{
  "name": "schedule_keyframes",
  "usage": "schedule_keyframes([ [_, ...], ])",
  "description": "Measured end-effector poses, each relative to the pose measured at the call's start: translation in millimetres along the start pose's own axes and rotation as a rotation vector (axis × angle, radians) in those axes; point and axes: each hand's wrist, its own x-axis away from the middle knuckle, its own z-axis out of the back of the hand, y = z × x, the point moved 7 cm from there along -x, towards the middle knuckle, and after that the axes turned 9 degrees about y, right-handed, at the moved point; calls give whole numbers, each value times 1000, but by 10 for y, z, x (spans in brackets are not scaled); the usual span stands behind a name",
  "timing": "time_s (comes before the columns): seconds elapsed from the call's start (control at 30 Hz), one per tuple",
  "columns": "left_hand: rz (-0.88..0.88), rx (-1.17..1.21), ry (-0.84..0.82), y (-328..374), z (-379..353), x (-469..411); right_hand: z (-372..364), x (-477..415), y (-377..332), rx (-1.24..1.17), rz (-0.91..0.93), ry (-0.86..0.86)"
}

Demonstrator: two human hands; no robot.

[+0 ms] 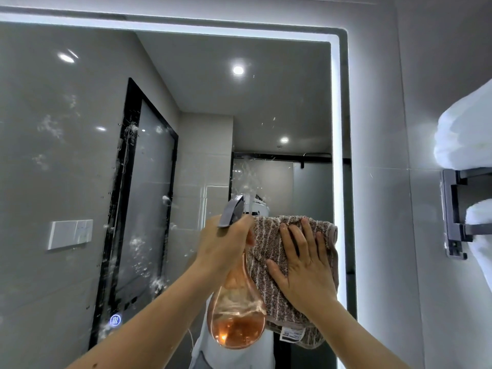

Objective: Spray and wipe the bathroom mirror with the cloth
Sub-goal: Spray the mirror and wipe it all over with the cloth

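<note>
A large wall mirror [266,102] with a lit white border fills the view. Foam and droplets of spray cling to its left and middle parts. My left hand [223,243] grips the neck of a clear orange spray bottle [237,315] with a grey trigger head, held up close to the glass at the centre. Orange liquid sits in the bottle's round base. My right hand [303,265] lies flat with spread fingers on a brown striped cloth [269,243], pressing it against the mirror's lower right part. A white label hangs from the cloth's bottom edge.
On the right wall a dark metal rack [452,214] carries folded white towels [463,134]. The mirror reflects a black-framed door, a wall switch plate and ceiling spotlights. A small lit touch button [115,320] glows at the mirror's lower left.
</note>
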Motion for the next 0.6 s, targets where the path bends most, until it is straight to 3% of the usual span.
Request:
schedule_keyframes([
  [0.6, 14, 32, 11, -30, 53, 12, -13, -3, -3, 37, -1, -35],
])
